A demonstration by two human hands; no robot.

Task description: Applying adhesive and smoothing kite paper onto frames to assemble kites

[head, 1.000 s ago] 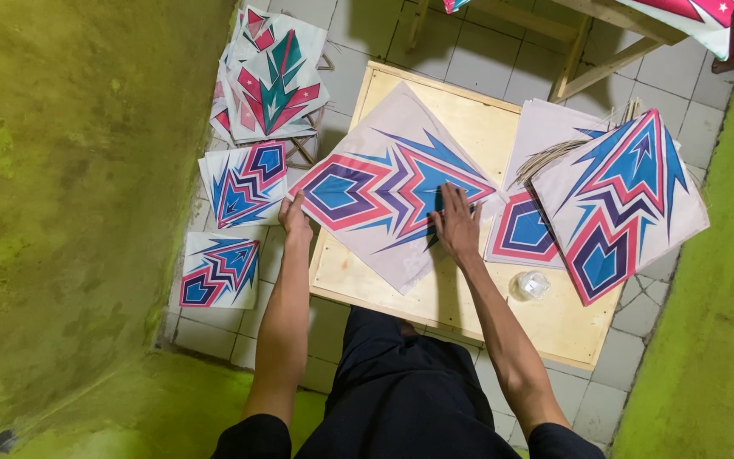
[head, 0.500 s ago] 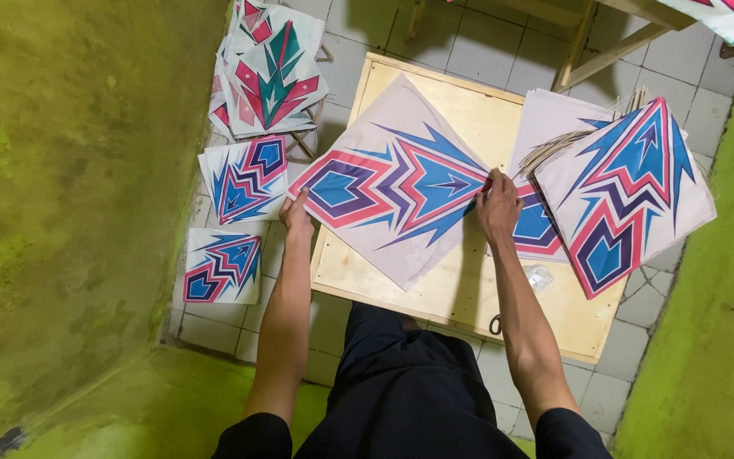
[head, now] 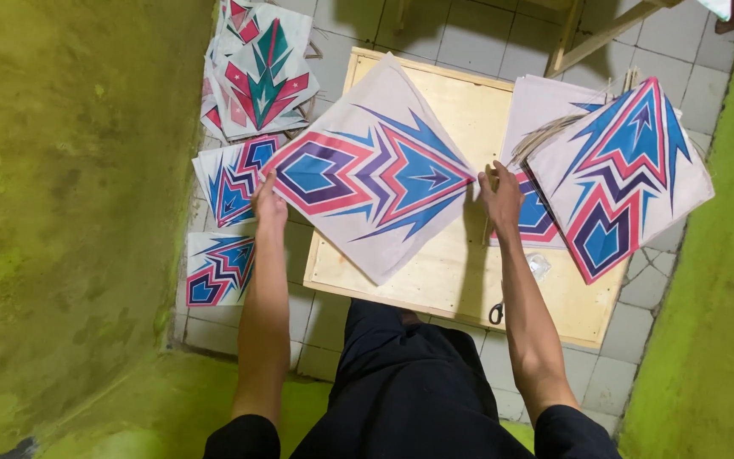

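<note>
A white diamond-shaped kite printed with blue, pink and purple zigzags lies tilted on a low wooden board. My left hand holds the kite's left corner, just off the board's edge. My right hand is at the kite's right corner, fingers curled around a thin stick beside it. A stack of similar kites lies on the right of the board, with a bundle of thin sticks on top.
More printed kites lie on the tiled floor at left, and a pile at top left. Small scissors lie near the board's front edge. Green walls close in on both sides. A wooden frame stands at the back.
My right hand has slid from the middle of the kite out to its right corner. The left hand has stayed at the left corner.
</note>
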